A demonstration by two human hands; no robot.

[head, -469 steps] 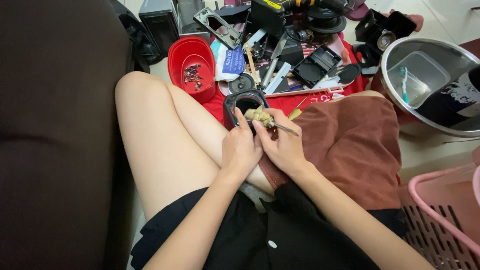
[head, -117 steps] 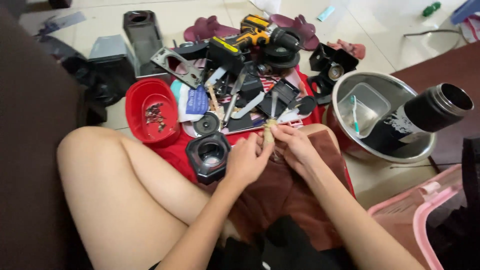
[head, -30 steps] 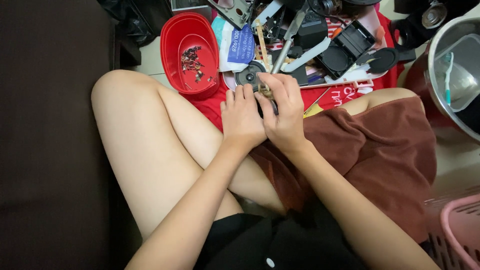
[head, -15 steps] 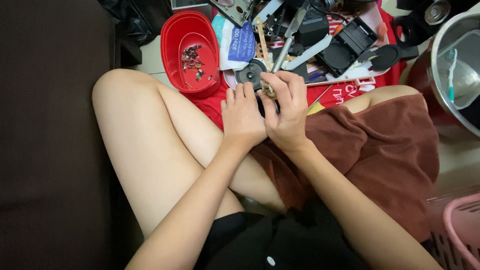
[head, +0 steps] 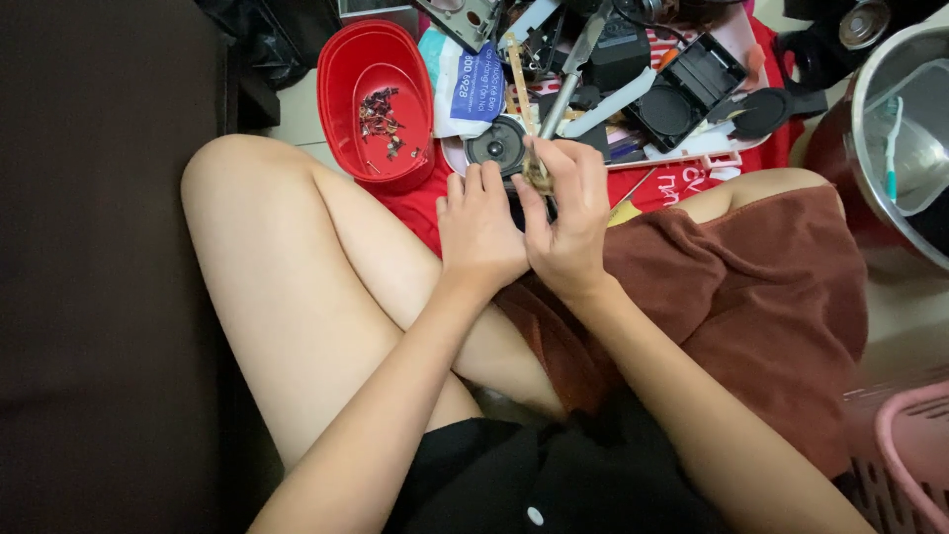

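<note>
Your hands are meeting over your knee; the tub (head: 376,99) is lying to their left, the speaker (head: 497,145) just beyond them, the steel bowl (head: 905,148) far right.

Floor: pale tiles (head: 297,104), mostly covered.
Furniture: dark brown sofa (head: 99,247) stood at the left.
Light: soft, even.

Between my right hand (head: 568,222) and my left hand (head: 481,232) I pinch a small brownish-tan part (head: 539,178), above a plain rust-brown towel (head: 761,297) draped over my knee and my black shorts (head: 514,485). The oval plastic tray (head: 341,99) is bright red and speckled with tiny dark red and grey bits, and it sits on a red cloth (head: 415,203). Near it lie a round black speaker (head: 497,146), a white pouch with a blue label (head: 465,84), a shiny silver steel bowl (head: 870,188) and a pink plastic basket (head: 914,455).
</note>
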